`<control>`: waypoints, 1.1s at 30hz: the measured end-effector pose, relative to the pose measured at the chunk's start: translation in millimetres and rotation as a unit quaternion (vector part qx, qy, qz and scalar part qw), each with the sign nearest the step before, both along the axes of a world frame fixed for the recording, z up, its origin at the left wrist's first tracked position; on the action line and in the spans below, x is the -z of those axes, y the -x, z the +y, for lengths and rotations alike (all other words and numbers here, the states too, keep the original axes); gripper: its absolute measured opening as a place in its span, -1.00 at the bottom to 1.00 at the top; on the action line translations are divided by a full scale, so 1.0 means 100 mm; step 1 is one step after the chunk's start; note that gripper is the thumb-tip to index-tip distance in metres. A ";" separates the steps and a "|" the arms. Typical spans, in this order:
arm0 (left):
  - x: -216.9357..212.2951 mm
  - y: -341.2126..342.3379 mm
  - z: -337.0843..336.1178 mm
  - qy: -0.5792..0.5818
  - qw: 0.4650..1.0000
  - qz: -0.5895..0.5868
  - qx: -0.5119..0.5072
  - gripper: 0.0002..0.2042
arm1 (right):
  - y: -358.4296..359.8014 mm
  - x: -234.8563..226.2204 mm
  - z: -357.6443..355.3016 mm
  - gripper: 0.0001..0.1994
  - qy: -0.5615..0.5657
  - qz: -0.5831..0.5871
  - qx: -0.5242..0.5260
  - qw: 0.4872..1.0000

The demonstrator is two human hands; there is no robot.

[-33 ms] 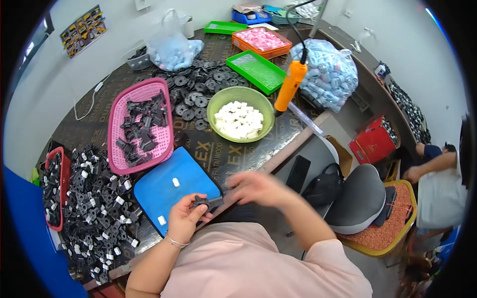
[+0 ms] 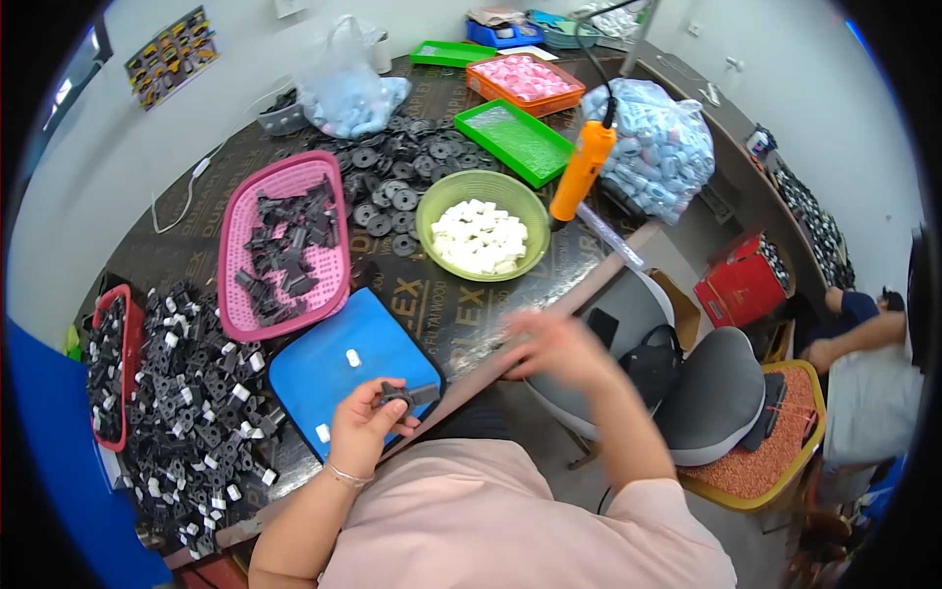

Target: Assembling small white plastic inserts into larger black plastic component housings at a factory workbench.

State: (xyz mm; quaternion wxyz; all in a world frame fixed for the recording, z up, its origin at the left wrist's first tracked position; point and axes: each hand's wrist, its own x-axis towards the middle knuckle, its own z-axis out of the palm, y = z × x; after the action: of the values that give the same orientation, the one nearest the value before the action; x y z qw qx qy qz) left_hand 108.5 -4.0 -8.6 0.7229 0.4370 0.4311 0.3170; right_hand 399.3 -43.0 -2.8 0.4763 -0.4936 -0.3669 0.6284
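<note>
My left hand [image 2: 361,427] is closed on a black plastic part [image 2: 410,395] with a round end and a block-like arm, held over the near edge of a blue mat [image 2: 339,334]. Two small white plastic blocks [image 2: 353,358] lie on that mat. Off to the right, my right hand [image 2: 559,348] is in the air near the table's front edge, apart from the black part. Motion smears its fingers, so I cannot make out whether they hold anything. A green bowl [image 2: 535,250] of white blocks stands beyond the hands.
A pink basket [image 2: 231,280] of black parts stands left, beside a heap of black-and-white parts [image 2: 191,412]. An orange electric screwdriver [image 2: 584,172] hangs at the right. Black discs [image 2: 402,162] lie behind the bowl. A grey chair [image 2: 711,393] and another person [image 2: 863,344] are at right.
My right hand has moved away from the black part, rightward and slightly farther off. The left hand still holds the part. The whole view has shifted slightly.
</note>
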 end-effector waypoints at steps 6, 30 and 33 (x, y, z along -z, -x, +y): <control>-0.07 0.20 0.16 0.067 0.995 -0.038 -0.067 -0.69 | -3.36 1.18 -0.95 -0.79 -0.038 0.132 0.599 0.789; -0.06 0.22 0.33 0.079 0.993 -0.068 -0.056 -0.73 | -0.44 -0.55 0.73 -0.81 -0.170 -0.478 -0.151 0.848; -0.14 0.12 0.32 0.059 0.996 -0.060 -0.038 -0.73 | -0.26 -0.22 1.22 -0.78 -0.157 -0.751 -0.051 0.640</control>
State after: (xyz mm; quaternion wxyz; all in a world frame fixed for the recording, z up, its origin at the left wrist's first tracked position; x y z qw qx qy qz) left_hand 96.8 28.2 5.1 0.7592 0.3575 0.4213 0.3438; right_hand 425.5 79.1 19.0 0.0743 -0.6940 -0.7161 -0.0018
